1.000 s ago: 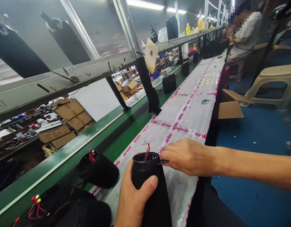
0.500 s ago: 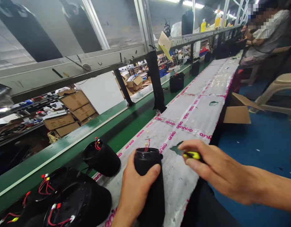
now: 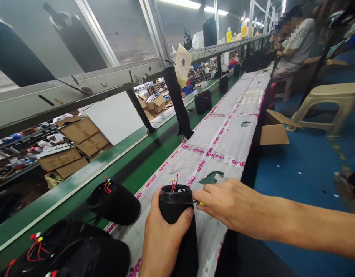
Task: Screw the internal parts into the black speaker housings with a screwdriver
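Observation:
My left hand (image 3: 163,236) is wrapped round a black cylindrical speaker-like housing (image 3: 189,246), which stands upright with its open rim on top. Thin red wires (image 3: 174,185) with small connectors stick up out of it. At the right side of that rim is my right hand (image 3: 229,206), its fingers pinched on a small tool with a yellow-and-black handle (image 3: 201,203). Most of the tool is hidden by the fingers, so its kind cannot be made out. Left of my left hand, a similar black housing (image 3: 124,206) lies tilted with red wires showing.
More black housings (image 3: 108,254) crowd the lower left. The bench (image 3: 223,134) has a taped, torn white covering. Beside it runs a green conveyor belt (image 3: 131,165); a black-wrapped post (image 3: 177,104) rises there. An open carton (image 3: 274,134), a stool (image 3: 330,104) and a seated person (image 3: 298,42) are right.
My right hand has moved left with the yellow-handled tool, from beside the housing to its rim. My left hand keeps its hold. The camera view has swung slightly right.

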`<action>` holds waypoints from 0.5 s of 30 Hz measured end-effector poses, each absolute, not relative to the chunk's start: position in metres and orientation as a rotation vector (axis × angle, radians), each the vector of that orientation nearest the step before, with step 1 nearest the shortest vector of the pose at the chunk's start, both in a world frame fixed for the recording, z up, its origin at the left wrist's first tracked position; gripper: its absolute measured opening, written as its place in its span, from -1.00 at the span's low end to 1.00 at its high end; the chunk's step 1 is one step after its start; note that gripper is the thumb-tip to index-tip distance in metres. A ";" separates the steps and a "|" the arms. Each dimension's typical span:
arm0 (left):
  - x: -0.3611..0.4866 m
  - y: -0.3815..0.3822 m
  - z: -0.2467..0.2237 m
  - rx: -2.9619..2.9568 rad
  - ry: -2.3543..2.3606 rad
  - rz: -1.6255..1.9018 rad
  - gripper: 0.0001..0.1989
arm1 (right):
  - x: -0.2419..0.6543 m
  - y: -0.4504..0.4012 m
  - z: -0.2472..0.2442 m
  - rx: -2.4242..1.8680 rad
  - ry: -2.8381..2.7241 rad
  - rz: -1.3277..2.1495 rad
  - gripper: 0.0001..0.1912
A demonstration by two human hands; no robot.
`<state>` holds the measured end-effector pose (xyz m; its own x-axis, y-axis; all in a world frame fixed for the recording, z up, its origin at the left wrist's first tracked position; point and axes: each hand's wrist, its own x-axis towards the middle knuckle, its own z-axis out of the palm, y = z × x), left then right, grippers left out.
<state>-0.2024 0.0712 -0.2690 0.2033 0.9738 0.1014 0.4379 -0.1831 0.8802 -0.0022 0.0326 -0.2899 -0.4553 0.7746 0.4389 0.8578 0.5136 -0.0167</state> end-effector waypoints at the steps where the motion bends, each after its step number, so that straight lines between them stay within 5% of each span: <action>1: -0.201 0.070 -0.268 1.745 1.339 0.924 -0.46 | -0.003 0.033 -0.291 -1.350 -2.374 -0.313 -0.94; 15: -0.194 0.064 -0.265 1.766 1.372 0.920 -0.47 | -0.003 0.034 -0.292 -1.368 -2.452 -0.456 -0.75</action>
